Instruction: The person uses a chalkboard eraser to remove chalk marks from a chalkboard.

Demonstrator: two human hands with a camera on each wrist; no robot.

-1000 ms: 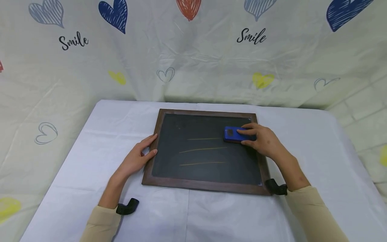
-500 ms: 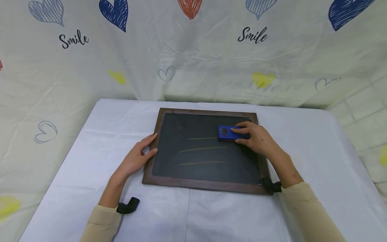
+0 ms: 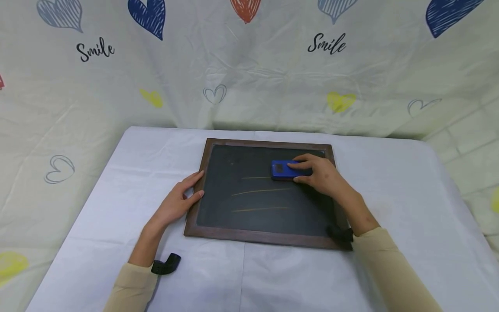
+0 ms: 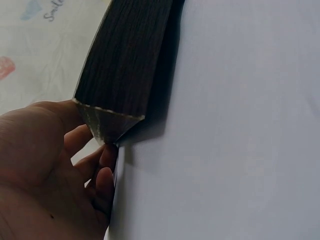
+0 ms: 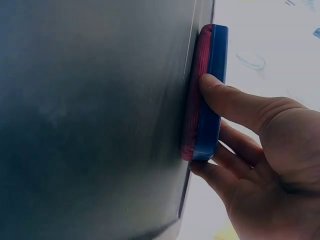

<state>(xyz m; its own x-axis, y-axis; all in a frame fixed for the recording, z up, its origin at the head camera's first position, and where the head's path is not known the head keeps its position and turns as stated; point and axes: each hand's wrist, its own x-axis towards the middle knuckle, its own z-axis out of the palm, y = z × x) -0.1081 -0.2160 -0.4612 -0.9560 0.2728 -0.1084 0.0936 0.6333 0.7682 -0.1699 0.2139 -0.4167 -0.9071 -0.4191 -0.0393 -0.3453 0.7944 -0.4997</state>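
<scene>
Right hand [image 3: 320,177] is gripping a blue eraser [image 3: 281,170], thumb on the near edge and fingers on the far edge; the eraser's red felt face is lying flat against the slate, as the right wrist view [image 5: 207,90] is showing; the eraser is sitting in the upper right part of the chalkboard [image 3: 249,216], at the right end of the top chalk line [image 3: 255,177]. Two more chalk lines [image 3: 260,191] are lying below it, both apart from the eraser. Left hand [image 3: 177,204] is resting with straight fingers against the board's left frame edge, holding nothing; thumb is touching the wooden frame [image 4: 120,70]. The board is lying flat on a white-covered table [image 3: 117,182]; a heart-print cloth [image 3: 249,65] is hanging behind.
</scene>
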